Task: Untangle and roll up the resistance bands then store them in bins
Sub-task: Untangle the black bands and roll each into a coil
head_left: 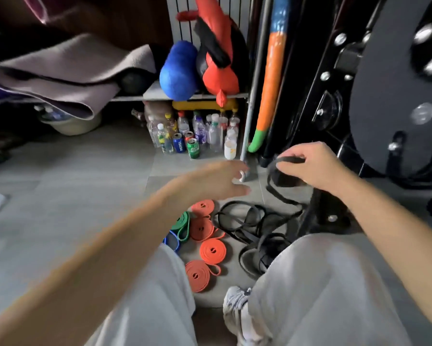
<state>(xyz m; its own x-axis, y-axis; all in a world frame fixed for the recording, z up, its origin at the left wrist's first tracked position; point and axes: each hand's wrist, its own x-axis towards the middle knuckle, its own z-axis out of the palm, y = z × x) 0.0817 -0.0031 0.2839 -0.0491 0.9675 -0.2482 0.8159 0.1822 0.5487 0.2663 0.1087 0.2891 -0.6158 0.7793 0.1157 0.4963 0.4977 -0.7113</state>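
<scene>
My right hand (pixel 314 168) pinches a black resistance band (pixel 284 159) and holds it above the floor; the band hangs down into a tangled heap of black bands (pixel 249 226) between my knees. My left hand (pixel 217 182) is blurred, fingers stretched out, held in the air left of the lifted band and holding nothing. On the floor lie several rolled orange bands (pixel 213 250), a green band (pixel 183 224) and a blue band (pixel 172 242), the blue one partly hidden by my left knee.
Several bottles and cans (pixel 192 136) stand under a low shelf (pixel 185 96) carrying blue and red pads. A black exercise machine (pixel 384 96) fills the right side. A metal pole foot (pixel 244 174) stands near my left hand. Folded mats lie at left.
</scene>
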